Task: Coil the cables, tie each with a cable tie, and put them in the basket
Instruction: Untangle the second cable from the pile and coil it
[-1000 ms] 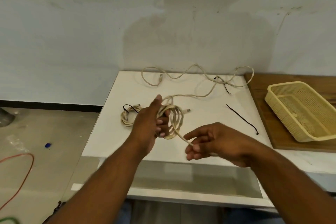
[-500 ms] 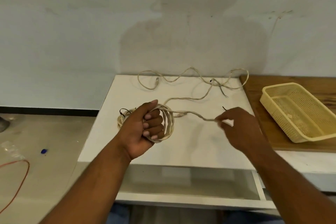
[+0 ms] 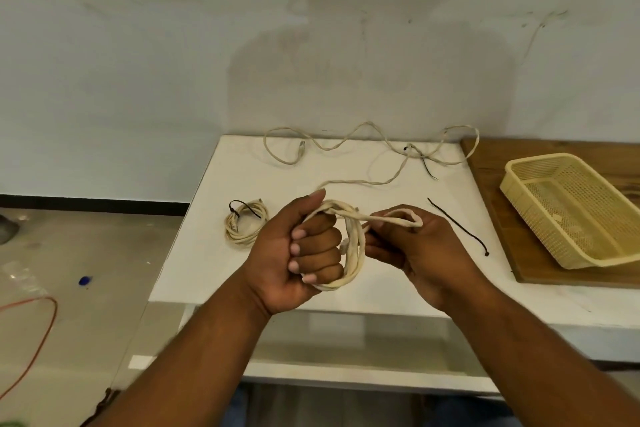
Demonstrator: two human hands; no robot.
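Note:
My left hand (image 3: 299, 253) is closed around a coil of cream cable (image 3: 356, 253) held above the white table (image 3: 194, 253). Right beside the coil, my right hand (image 3: 419, 250) pinches a loop of the same cable (image 3: 398, 218). The uncoiled rest of this cable (image 3: 367, 182) trails back across the table to the wall. A finished cream coil with a black tie (image 3: 244, 224) lies left of my hands. One loose black cable tie (image 3: 457, 224) lies on the table to the right. The yellow mesh basket (image 3: 540, 163) stands at the right, with nothing in it.
The basket rests on a wooden board (image 3: 485, 163) beside the white table. A second black tie (image 3: 424, 163) lies among the loose cable at the back. An orange cable (image 3: 45, 333) and a small blue object (image 3: 84, 280) lie on the floor at the left.
My right hand drew the cable out to the right, then came back to the coil with a new loop. The loose cable on the table has grown shorter.

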